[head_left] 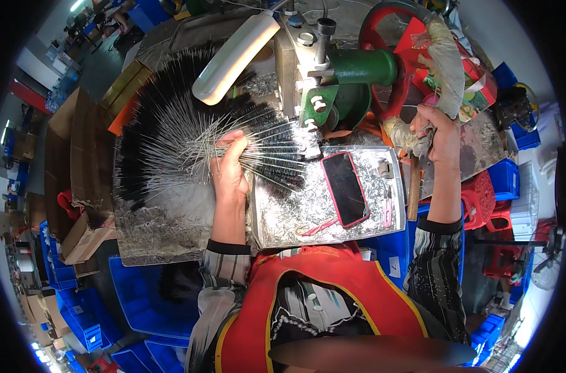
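My left hand point(231, 171) is closed around a fan of thin wire-stemmed brushes point(277, 149) with black bristles. Their bristled ends spread to the right, close to the working end of a green press point(364, 67). Under and left of that hand lies a big heap of similar brushes point(165, 124), bare wire stems toward the middle and black bristles around the outside. At the right, my right hand point(443, 133) has its fingers wrapped round the lower part of a cloth-wrapped handle point(447, 68) at the press's red handwheel point(371, 31). A wooden stick point(413, 186) points down below that grip.
A lit lamp point(236, 59) hangs over the brushes. On a metal tray point(283, 217) lie a red-edged phone point(345, 189) and a small metal block point(385, 169). Cardboard boxes point(78, 143) stand left; blue bins point(146, 304) sit below the bench, red stools point(479, 199) at right.
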`<state>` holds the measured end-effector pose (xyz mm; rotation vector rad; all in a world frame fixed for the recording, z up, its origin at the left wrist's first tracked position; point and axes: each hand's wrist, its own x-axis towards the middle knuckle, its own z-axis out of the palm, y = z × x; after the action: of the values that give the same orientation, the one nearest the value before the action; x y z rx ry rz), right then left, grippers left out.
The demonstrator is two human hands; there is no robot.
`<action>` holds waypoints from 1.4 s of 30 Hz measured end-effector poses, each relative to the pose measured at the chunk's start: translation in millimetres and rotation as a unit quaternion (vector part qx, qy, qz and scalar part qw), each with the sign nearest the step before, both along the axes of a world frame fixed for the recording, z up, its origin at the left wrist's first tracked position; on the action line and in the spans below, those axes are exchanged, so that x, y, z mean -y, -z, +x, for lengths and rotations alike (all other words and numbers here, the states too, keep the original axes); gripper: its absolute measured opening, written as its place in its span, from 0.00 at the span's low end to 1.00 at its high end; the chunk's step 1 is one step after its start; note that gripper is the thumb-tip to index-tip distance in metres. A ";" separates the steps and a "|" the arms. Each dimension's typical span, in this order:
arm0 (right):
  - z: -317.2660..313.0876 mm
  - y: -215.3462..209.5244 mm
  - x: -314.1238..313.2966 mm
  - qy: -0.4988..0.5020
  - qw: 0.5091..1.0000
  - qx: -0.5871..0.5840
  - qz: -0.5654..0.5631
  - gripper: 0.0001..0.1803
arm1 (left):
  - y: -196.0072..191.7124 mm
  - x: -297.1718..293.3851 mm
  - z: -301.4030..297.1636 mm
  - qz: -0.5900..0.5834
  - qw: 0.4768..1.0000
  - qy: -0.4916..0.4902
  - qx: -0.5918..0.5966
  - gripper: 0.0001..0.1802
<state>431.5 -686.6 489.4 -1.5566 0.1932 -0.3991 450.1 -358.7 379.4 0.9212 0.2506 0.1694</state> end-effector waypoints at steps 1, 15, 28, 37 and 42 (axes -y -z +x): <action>-0.4 2.9 2.3 0.001 1.000 -0.001 0.000 0.14 | 1.3 -0.2 0.8 0.000 1.000 0.001 -0.001 0.09; -0.5 11.5 9.7 -0.032 0.999 0.009 0.026 0.07 | 2.7 -5.2 6.5 0.020 0.999 0.038 0.000 0.11; 9.2 71.4 -3.3 -0.057 0.971 0.231 -0.021 0.09 | -2.1 -3.7 8.3 0.035 0.999 0.035 0.002 0.11; 1.2 20.1 2.0 -0.026 0.997 0.058 0.040 0.05 | 1.3 -1.0 2.8 0.012 1.000 -0.022 0.000 0.09; 0.5 21.9 5.2 -0.037 0.996 0.077 0.038 0.06 | 2.5 2.4 5.8 0.010 1.000 -0.020 0.003 0.09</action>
<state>432.1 -691.8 467.5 -1.4478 0.0299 -0.4461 455.9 -361.1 376.9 0.9367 0.2630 0.2126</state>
